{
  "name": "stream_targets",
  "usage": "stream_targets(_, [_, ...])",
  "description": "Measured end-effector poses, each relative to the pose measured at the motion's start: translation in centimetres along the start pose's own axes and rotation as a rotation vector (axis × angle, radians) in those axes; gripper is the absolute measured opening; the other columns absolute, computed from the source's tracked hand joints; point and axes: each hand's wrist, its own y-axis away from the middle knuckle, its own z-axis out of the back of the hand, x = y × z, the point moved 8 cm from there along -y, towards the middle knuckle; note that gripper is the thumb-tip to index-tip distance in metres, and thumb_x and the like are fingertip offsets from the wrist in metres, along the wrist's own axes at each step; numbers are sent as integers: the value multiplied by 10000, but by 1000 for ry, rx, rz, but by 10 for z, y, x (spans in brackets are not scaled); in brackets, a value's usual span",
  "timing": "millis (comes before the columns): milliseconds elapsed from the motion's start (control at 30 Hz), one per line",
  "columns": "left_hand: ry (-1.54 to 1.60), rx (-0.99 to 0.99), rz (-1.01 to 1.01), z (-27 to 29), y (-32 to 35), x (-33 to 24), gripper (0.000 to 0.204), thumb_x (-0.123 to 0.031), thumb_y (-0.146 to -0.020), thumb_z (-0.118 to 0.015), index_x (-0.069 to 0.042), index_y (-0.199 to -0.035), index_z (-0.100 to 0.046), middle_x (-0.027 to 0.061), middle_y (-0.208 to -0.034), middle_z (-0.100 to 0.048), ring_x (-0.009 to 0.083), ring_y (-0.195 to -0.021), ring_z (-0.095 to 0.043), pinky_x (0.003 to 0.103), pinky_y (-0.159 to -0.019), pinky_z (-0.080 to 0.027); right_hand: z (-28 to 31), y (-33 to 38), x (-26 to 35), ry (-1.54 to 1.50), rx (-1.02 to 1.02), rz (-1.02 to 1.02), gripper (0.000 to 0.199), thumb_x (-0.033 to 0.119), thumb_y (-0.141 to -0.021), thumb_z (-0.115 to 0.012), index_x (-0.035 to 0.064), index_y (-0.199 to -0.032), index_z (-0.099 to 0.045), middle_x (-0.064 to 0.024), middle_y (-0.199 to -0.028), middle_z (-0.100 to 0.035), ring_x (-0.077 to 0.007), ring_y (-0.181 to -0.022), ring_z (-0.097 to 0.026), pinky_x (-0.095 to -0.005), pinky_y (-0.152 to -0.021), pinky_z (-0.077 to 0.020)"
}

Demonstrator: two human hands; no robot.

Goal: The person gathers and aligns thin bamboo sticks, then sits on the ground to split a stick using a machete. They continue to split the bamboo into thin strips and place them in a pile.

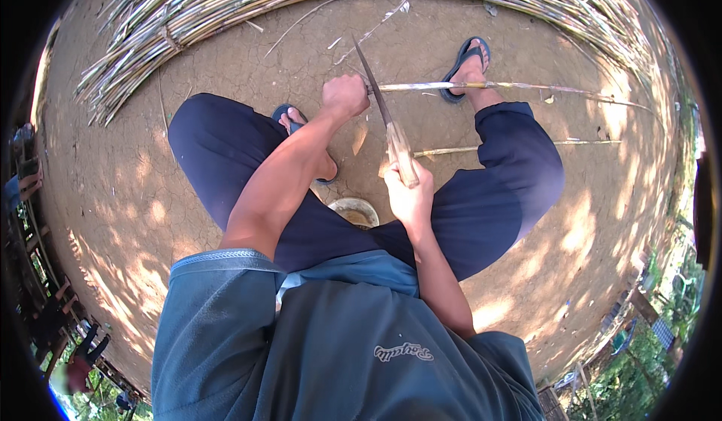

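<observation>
My left hand (346, 95) is closed in a fist around the end of a thin cane stick (429, 86), which runs out to the right across my right foot. In my right hand (412, 194), closed below it, is the pale wooden handle of a knife (381, 105). Its dark, narrow blade points up and away, crossing the stick just beside my left fist. Whether the blade touches the stick, I cannot tell. A second thin stick (451, 149) lies lower, partly hidden behind my right leg.
A large bundle of long canes (301, 0) curves along the far side of the dirt ground (128, 173). Between my legs is a round, pale-rimmed bowl (355, 204), partly hidden. My feet are in dark sandals (456, 68). Greenery (624, 376) shows at the lower right.
</observation>
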Motion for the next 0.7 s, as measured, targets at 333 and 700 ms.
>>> stream_targets(333, [18,-305,-188,6,13,-9,151,-185,-750,-644,-46,-777,-695,164,-777,-696,358,-722,-687,466,-651,-545,4,9,-16,-165,-93,-16,59,12,-797,-632,6,-852,-654,-15,-634,-577,-67,-588,-534,-258,-559,-439])
stream_targets(700, [-80,-546,-321,15,23,-21,112,-167,-778,-608,-95,-720,-671,125,-687,-676,286,-663,-690,421,-672,-530,22,12,16,-306,-85,-45,24,9,-800,-639,11,-823,-641,-16,-606,-589,-60,-546,-541,-249,-542,-453])
